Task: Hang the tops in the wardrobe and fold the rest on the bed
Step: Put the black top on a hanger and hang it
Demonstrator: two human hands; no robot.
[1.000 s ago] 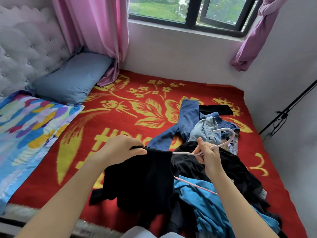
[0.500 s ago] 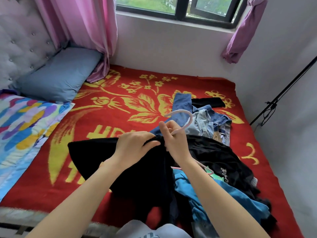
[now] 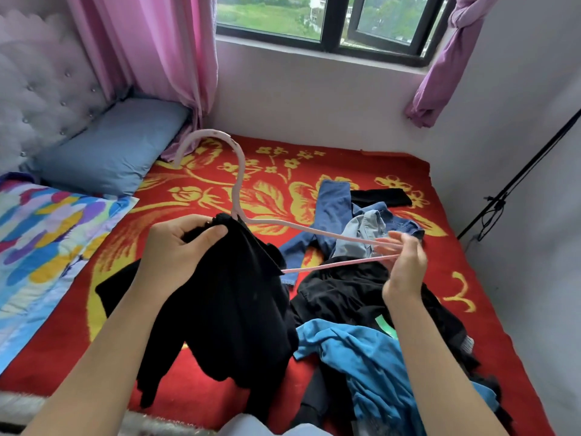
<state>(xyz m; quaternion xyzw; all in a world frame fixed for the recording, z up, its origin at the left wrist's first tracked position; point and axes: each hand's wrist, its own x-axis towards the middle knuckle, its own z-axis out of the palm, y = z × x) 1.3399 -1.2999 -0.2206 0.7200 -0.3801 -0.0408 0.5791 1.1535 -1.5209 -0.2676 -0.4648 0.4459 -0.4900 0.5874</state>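
Head view: at the centre of the frame, my left hand point(image 3: 176, 256) grips the neck of a black top point(image 3: 239, 303), thumb and curled fingers bunching the cloth just under the hook of a pink hanger point(image 3: 240, 171). At centre right, my right hand point(image 3: 405, 269) pinches the hanger's far end, its fingertips blurred. One shoulder of the top appears to be on the hanger; the other arm juts bare to the right. The rest of the garment drapes down onto the red bed point(image 3: 201, 382).

To finish cleanly, I judge I should keep the neck hole open with my left hand, tilt the bare arm in through it, then square both shoulders so the top will not slide off. A blue top point(image 3: 371, 354) and jeans point(image 3: 333, 199) wait in the heap at lower right.
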